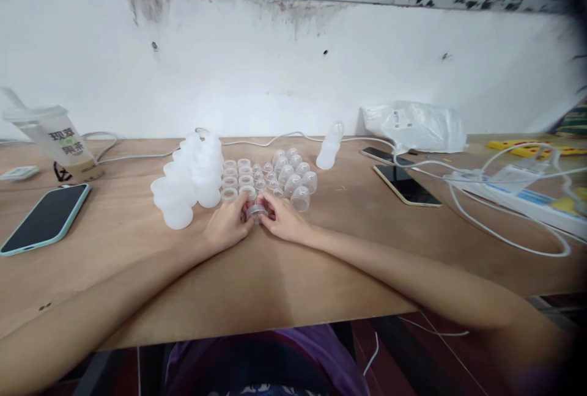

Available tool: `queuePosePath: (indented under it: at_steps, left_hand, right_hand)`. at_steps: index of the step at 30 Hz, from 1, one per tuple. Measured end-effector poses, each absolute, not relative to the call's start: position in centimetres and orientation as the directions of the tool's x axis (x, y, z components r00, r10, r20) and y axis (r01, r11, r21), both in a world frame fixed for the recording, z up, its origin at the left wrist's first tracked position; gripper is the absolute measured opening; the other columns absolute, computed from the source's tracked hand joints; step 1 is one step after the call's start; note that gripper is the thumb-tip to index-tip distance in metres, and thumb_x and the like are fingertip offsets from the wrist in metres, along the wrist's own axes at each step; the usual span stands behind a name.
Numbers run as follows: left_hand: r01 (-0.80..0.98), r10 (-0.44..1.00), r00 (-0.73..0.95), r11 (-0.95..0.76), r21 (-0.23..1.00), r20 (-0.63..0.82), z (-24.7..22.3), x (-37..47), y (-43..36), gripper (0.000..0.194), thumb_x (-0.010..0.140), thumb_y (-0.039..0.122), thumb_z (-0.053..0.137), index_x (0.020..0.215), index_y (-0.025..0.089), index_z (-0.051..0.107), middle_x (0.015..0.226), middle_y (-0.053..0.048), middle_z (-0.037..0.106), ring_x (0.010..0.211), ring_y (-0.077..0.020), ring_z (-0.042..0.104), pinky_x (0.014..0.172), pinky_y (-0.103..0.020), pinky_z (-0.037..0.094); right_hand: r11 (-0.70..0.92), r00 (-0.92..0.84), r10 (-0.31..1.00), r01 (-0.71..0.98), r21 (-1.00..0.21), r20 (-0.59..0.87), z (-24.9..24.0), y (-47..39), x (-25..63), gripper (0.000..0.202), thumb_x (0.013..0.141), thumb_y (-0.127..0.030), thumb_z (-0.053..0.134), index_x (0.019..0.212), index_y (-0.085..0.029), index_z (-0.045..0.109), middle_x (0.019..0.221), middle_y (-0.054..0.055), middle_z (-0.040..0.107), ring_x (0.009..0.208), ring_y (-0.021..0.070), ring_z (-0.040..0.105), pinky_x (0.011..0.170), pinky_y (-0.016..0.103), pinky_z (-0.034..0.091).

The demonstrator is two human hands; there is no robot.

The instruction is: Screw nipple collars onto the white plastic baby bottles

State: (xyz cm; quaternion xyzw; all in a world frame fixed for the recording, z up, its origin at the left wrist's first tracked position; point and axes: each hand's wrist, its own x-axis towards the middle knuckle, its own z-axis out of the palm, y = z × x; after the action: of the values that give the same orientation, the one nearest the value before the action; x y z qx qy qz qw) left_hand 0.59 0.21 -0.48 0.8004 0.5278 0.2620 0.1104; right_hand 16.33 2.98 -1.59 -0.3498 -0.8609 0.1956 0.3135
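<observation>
My left hand (230,220) and my right hand (283,217) meet at the middle of the table, fingers closed from both sides on a small clear ring-shaped piece (257,210). Just beyond them stand rows of whitish rings (230,181), with small clear nipple-shaped pieces (268,167) beside these. Clear domed caps (300,198) are grouped to the right. On the left, several frosted white bottles (178,211) stand close together. One bottle with a clear domed top (327,150) is upright, apart from the others, near the wall.
A phone (46,217) and a drink cup (62,142) are at the left. To the right lie two more phones (406,185), a plastic bag (413,127), a power strip (518,200) and loose white cables. The table's front edge runs below my forearms.
</observation>
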Motion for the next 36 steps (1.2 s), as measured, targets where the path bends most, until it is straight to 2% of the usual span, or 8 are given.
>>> queuePosePath:
  at_steps: [14, 22, 36]
  left_hand:
    - [0.763, 0.890, 0.322, -0.446, 0.468, 0.324, -0.73, 0.75, 0.36, 0.007, 0.070, 0.020, 0.043, 0.075, 0.020, 0.039, 0.060, 0.004, 0.045, 0.051, -0.0111, 0.044, 0.046, -0.022, 0.029]
    - [0.778, 0.909, 0.292, -0.406, 0.480, 0.297, -0.46, 0.33, 0.41, 0.009, 0.069, 0.021, 0.044, 0.077, 0.020, 0.040, 0.062, 0.003, 0.049, 0.054, -0.0116, 0.047, 0.047, -0.022, 0.031]
    - [0.774, 0.905, 0.304, -0.417, 0.477, 0.299, -0.73, 0.35, 0.67, 0.010, 0.068, 0.022, 0.045, 0.077, 0.020, 0.041, 0.063, 0.003, 0.051, 0.055, -0.0118, 0.048, 0.047, -0.022, 0.032]
  right_hand:
    - [0.686, -0.551, 0.723, 0.505, -0.524, 0.417, -1.37, 2.84, 16.16, 0.012, 0.070, -0.013, 0.043, 0.080, -0.020, 0.041, 0.064, -0.003, 0.046, 0.053, 0.0093, 0.039, 0.052, 0.021, 0.030]
    - [0.728, -0.615, 0.670, 0.435, -0.530, 0.416, -1.23, 3.07, 16.72, 0.020, 0.072, -0.014, 0.044, 0.092, -0.018, 0.044, 0.062, -0.004, 0.048, 0.047, 0.0065, 0.039, 0.052, 0.019, 0.032]
    - [0.660, -0.540, 0.739, 0.462, -0.592, 0.403, -1.32, 3.34, 16.25, 0.012, 0.071, -0.014, 0.044, 0.082, -0.018, 0.046, 0.063, -0.004, 0.049, 0.045, 0.0052, 0.039, 0.051, 0.019, 0.032]
